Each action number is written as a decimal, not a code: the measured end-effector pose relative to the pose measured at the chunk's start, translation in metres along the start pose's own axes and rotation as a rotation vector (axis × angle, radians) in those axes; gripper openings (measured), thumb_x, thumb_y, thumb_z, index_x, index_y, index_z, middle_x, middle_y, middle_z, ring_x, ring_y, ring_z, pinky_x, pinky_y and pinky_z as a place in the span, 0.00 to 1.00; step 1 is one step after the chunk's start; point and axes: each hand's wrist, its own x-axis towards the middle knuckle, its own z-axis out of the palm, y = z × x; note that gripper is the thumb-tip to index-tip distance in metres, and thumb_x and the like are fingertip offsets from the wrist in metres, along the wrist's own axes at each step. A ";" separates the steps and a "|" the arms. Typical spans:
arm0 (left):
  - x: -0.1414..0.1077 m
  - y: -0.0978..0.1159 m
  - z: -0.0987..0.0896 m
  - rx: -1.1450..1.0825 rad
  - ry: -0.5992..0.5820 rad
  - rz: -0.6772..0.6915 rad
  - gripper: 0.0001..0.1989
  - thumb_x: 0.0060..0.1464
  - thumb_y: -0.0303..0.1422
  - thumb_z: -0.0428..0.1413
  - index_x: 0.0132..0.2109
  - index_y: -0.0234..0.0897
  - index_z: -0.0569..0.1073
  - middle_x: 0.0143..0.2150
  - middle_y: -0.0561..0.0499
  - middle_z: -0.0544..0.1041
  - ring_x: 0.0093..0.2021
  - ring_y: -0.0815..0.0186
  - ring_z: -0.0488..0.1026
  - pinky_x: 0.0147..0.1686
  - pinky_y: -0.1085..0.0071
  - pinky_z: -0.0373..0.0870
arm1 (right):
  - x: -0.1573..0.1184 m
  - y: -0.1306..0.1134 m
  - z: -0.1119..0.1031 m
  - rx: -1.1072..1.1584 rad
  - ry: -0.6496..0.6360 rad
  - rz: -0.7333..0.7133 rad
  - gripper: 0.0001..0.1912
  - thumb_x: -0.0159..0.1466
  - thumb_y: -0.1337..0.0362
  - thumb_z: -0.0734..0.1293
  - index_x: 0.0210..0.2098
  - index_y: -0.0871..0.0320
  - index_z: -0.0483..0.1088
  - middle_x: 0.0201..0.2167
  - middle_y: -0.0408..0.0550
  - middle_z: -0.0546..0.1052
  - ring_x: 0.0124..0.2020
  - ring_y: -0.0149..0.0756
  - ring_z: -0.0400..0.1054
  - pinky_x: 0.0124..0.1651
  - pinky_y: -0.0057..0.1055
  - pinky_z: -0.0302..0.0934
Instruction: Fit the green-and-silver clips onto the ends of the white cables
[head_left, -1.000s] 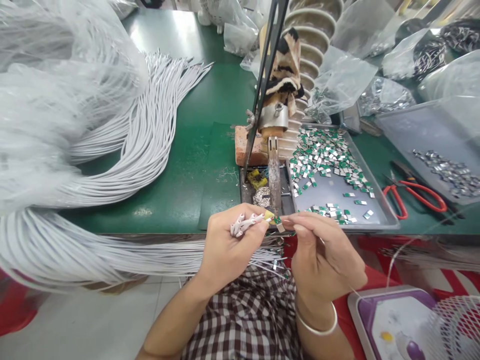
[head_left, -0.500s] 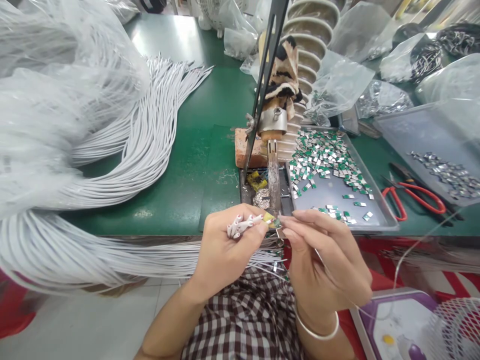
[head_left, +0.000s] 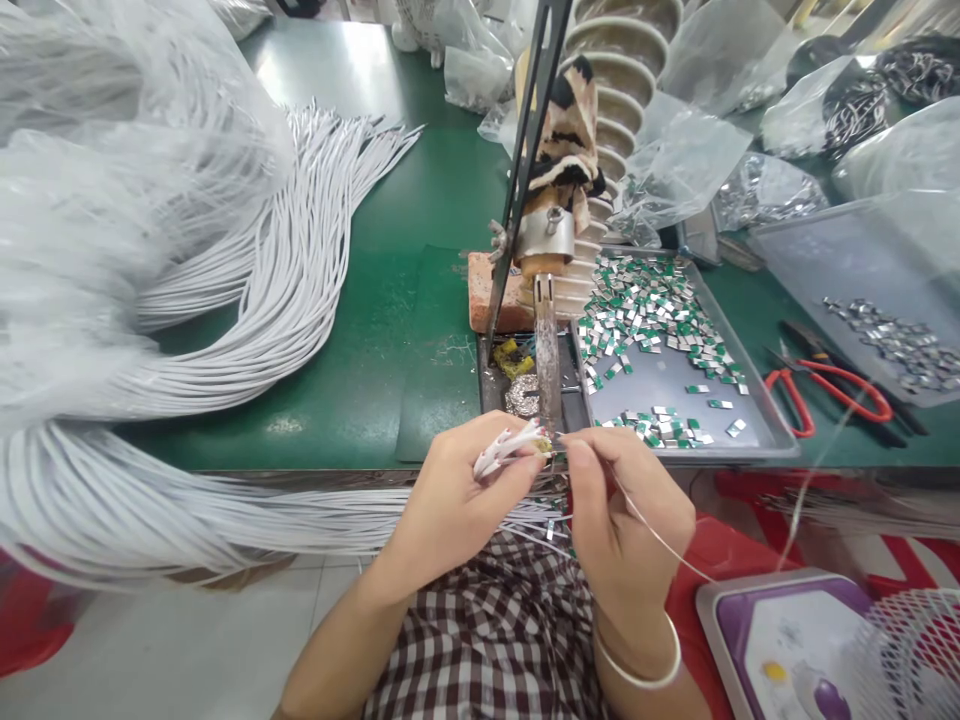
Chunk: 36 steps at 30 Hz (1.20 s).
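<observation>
My left hand (head_left: 450, 505) is closed round a small bunch of white cables (head_left: 506, 447), their stripped ends pointing right. A yellowish bit shows by the fingertips. Just beyond stands the soldering iron (head_left: 547, 350), clamped upright with its tip down beside the cable ends. My right hand (head_left: 637, 505) pinches a thin solder wire (head_left: 656, 535) close to that tip; the wire trails off to the lower right. What lies exactly between the fingertips is too small to make out. Several small green circuit boards (head_left: 637, 310) lie in a metal tray (head_left: 776, 435) to the right.
A large heap of white cables (head_left: 300, 290), partly under plastic, covers the left side. A brick (head_left: 487, 295) sits behind the iron. Red-handled pliers (head_left: 847, 390) and a bin of small metal parts (head_left: 900, 340) are at right. A purple-white fan (head_left: 795, 640) stands lower right.
My right hand has moved slightly left and its fingers have curled in closer to the iron tip. The cable bunch in my left hand has shifted a little up and right.
</observation>
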 end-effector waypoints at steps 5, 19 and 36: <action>-0.001 -0.003 0.000 0.015 0.003 0.048 0.09 0.61 0.27 0.54 0.31 0.35 0.71 0.34 0.52 0.69 0.34 0.69 0.67 0.33 0.74 0.62 | 0.000 0.001 -0.003 0.021 -0.108 0.122 0.11 0.67 0.68 0.65 0.27 0.58 0.69 0.20 0.37 0.68 0.21 0.24 0.60 0.26 0.23 0.57; 0.000 -0.002 0.003 -0.105 0.015 -0.057 0.11 0.59 0.28 0.53 0.27 0.35 0.68 0.28 0.54 0.69 0.29 0.70 0.64 0.30 0.73 0.60 | -0.009 0.005 0.006 0.199 0.016 0.067 0.08 0.63 0.74 0.67 0.37 0.56 0.75 0.28 0.41 0.78 0.28 0.27 0.72 0.34 0.25 0.69; 0.012 0.014 0.005 -0.311 0.216 -0.024 0.09 0.50 0.25 0.57 0.24 0.37 0.68 0.26 0.53 0.74 0.25 0.71 0.67 0.24 0.74 0.65 | 0.002 -0.008 0.009 -0.015 0.272 -0.226 0.11 0.60 0.77 0.71 0.39 0.56 0.77 0.37 0.45 0.81 0.37 0.32 0.77 0.44 0.31 0.75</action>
